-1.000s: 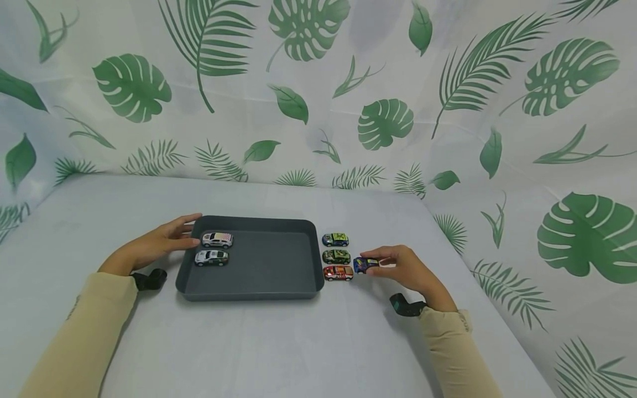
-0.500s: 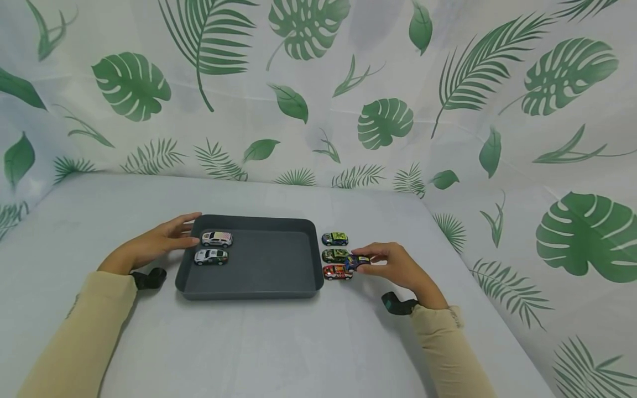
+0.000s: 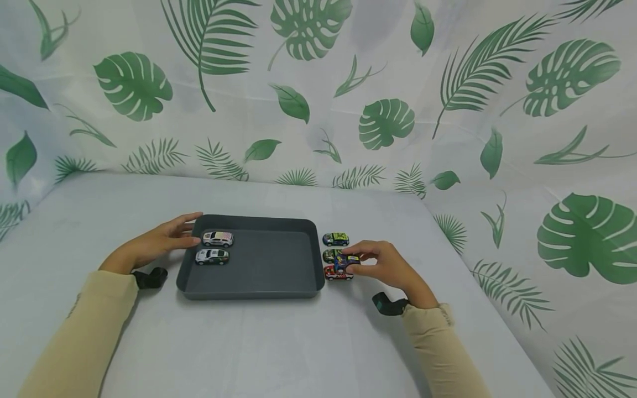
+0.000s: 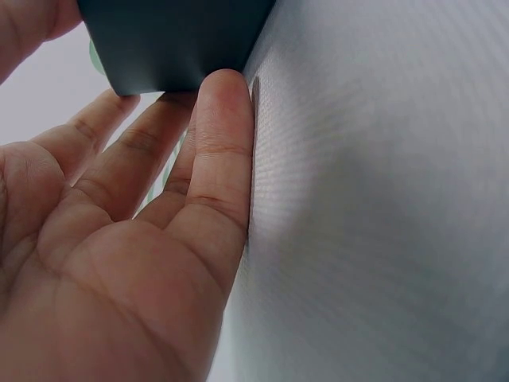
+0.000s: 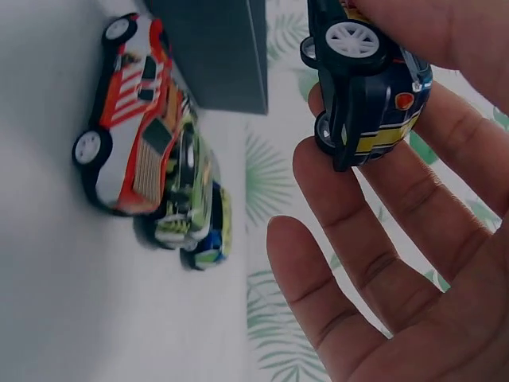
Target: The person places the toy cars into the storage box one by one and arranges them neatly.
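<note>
Head view is showing the right hand (image 3: 384, 266) gripping a dark blue toy car (image 3: 340, 263) between its thumb and fingers. That blue car is sitting in the grasp just right of a grey tray (image 3: 276, 271), in front of part of the green car (image 3: 329, 255) and the red car (image 3: 338, 275). A yellow-and-blue car (image 3: 335, 239) is standing behind them, completing a short row along the tray's right side. In the right wrist view the blue car is being held up off the white desk (image 3: 259, 354), while the little finger is extending apart from it.

Over at the tray's left side, the left hand (image 3: 155, 242) is touching the wall near the far corner; its fingers are lying fairly straight, not curling around anything. Inside the tray, two white cars (image 3: 218, 239) are standing one behind the other near that same side. A leaf-patterned cloth (image 3: 328, 116) is hanging behind the desk, and beige sleeves (image 3: 82, 331) are covering both forearms.
</note>
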The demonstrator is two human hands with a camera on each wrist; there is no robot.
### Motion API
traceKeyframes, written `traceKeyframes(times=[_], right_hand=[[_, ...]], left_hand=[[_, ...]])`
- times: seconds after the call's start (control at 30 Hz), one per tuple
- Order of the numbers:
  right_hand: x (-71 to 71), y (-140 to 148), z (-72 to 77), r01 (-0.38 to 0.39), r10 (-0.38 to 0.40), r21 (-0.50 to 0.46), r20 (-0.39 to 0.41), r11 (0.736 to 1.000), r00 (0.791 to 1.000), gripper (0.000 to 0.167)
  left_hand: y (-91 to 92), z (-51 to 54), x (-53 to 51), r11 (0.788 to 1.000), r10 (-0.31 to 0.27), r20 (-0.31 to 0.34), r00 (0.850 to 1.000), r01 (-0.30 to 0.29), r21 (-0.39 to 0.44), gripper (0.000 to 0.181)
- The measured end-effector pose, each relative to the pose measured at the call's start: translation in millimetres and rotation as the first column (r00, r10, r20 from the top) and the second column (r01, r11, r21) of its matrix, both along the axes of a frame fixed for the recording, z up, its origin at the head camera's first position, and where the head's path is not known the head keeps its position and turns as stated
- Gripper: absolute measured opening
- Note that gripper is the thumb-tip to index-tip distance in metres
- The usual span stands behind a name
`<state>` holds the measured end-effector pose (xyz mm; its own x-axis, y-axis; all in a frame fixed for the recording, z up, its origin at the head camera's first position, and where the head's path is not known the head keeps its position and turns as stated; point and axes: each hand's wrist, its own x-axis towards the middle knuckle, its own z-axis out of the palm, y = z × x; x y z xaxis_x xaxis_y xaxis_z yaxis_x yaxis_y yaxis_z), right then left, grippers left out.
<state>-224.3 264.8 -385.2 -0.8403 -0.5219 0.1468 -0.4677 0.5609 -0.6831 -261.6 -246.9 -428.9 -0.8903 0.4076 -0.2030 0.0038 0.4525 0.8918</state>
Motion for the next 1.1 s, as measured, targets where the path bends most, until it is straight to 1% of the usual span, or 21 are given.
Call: traceKeyframes(times=[0.27,0.53,0.7,0.87,1.1], right_hand=[[-0.1,-10.2,1.5,-0.018,0.018,-0.007,-0.004,1.000,1.000,0.036],[-1.5,-21.5,3.2,-0.038,0.038,-0.019,-0.005,0.999,0.999,0.035],[-2.0,-28.7,3.2,-0.043,0.043,-0.026,-0.005,0.999,0.999,0.035],[-1.8,-37.0,3.0,-0.035,0.035,-0.024,0.015,0.999,0.999,0.035],[0.0,-49.1,3.7,-0.025,0.027,-0.039,0.051,0.999,0.998,0.036]], left_hand=[[0.5,0.0,-1.6,1.000,0.007,-0.005,1.000,-0.008,-0.020,0.093],[0.6,0.6,-0.8,1.000,0.006,-0.009,1.000,-0.006,-0.013,0.093],[0.8,1.0,-0.7,1.000,0.014,-0.008,1.000,-0.014,-0.008,0.093],[1.7,0.3,-1.4,1.000,0.026,-0.002,1.000,-0.026,-0.014,0.094],[2.5,-1.2,-2.2,1.000,0.028,0.001,1.000,-0.028,-0.010,0.094]])
